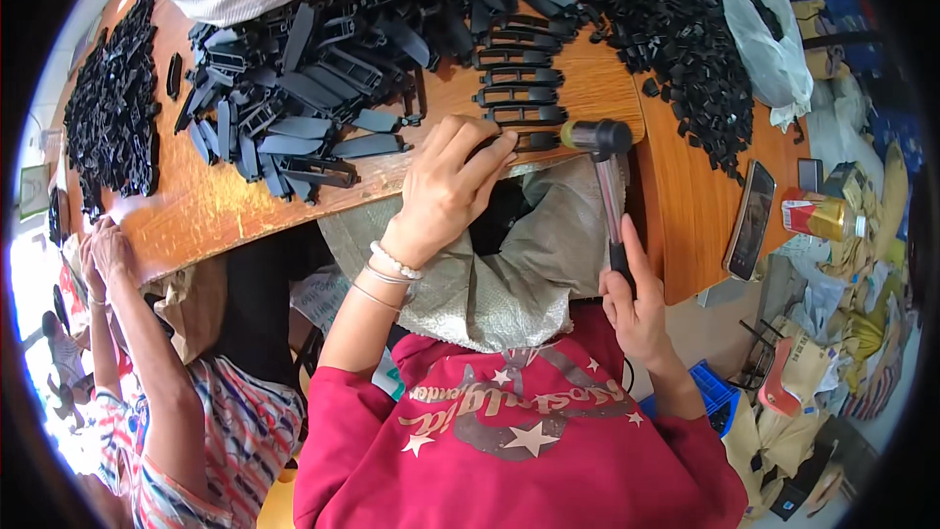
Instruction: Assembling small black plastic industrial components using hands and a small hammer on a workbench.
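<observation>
My right hand [636, 296] is wrapped round the black grip of a small mallet [612, 138]. The mallet's head, black with a yellowish end, hangs at the table edge beside the nearest of a row of black plastic frames. My left hand [452, 176], with bracelets at its wrist, has its fingers closed on this nearest black plastic frame [536, 141]; part of the frame is hidden under the fingers. Farther back, several similar frames [519, 75] lie side by side in a column. A grey woven sack [460, 284] hangs below the edge in front of me.
A heap of long black plastic parts [313, 88] covers the table's middle left. Small black pieces are piled at the right [685, 49] and far left [113, 98]. A phone [751, 220] and a jar [821, 216] lie at the right. Another person's hands [106, 253] rest at the left edge.
</observation>
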`<state>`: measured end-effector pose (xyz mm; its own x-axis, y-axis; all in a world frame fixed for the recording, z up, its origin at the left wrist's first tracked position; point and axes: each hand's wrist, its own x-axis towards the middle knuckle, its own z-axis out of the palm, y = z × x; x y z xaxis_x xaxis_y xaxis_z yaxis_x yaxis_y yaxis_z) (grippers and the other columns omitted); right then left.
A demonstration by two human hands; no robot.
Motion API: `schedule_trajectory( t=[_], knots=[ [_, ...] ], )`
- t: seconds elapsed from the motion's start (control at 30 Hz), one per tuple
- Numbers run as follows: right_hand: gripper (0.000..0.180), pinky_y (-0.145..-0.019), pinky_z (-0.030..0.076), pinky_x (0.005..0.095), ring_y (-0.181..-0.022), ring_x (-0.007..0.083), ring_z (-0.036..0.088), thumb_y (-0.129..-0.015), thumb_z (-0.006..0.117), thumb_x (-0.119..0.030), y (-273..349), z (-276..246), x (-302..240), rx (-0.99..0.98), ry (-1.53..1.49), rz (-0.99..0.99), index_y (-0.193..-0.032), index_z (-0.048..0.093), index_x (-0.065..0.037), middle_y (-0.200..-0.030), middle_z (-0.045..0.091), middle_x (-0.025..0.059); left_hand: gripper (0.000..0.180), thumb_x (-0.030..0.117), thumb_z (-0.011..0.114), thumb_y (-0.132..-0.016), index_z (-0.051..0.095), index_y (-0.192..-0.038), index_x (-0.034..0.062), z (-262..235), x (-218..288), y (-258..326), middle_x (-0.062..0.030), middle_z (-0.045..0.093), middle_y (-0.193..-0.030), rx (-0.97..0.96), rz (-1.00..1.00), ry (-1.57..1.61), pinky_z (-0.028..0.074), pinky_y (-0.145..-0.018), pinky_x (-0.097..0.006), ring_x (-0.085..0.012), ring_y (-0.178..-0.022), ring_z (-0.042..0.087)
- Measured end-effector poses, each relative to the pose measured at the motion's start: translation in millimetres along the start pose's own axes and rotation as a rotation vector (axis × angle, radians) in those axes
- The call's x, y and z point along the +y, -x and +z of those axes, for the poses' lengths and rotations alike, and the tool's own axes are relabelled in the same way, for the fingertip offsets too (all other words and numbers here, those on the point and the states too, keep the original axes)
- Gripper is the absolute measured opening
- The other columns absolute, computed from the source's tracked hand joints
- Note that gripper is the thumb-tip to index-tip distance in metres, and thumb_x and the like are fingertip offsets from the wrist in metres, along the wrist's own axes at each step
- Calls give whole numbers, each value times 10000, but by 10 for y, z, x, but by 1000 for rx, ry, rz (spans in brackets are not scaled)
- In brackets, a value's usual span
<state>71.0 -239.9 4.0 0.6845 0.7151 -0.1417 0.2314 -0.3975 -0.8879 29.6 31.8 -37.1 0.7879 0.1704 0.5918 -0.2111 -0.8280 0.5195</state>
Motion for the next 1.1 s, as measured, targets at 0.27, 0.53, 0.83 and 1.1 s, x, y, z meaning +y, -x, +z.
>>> schedule_trajectory(
  t=[0.27, 0.53, 0.83, 1.1],
  knots=[
    [576, -826, 486, 347, -929, 347, 633, -899, 551, 43, -90, -1, -198, 19, 333, -173, -1446, 375, 2, -1231, 591, 238, 296, 45, 706, -751, 647, -1039, 6, -25, -47, 2, -87, 586, -1004, -49, 30, 20, 487, -733, -365, -258, -862, 564],
    [546, -960, 461, 357, -1205, 354, 562, -923, 515, 37, -210, -38, -244, 66, 173, -106, -1446, 364, 8, -1391, 498, 217, 298, 39, 696, -743, 636, -1030, -17, -62, 1, -57, -121, 603, -1157, -30, 71, -78, 506, -837, -377, -294, -1037, 586],
    [546, -561, 441, 257, -576, 117, 464, -956, 467, -8, -248, -110, -240, 72, 16, 40, -1484, 330, -39, -1179, 645, 139, 276, 28, 662, -760, 623, -1023, -45, -23, -60, -36, -149, 616, -1192, -95, 113, -82, 507, -877, -393, -296, -1130, 578],
    [508, -597, 484, 318, -610, 203, 565, -973, 459, -20, -299, -93, -201, 35, 116, 56, -1469, 353, -36, -1349, 550, 188, 288, 16, 694, -758, 627, -1030, -50, -28, -62, -86, -158, 622, -1177, -98, 107, -56, 501, -891, -406, -316, -1112, 585]
  ],
)
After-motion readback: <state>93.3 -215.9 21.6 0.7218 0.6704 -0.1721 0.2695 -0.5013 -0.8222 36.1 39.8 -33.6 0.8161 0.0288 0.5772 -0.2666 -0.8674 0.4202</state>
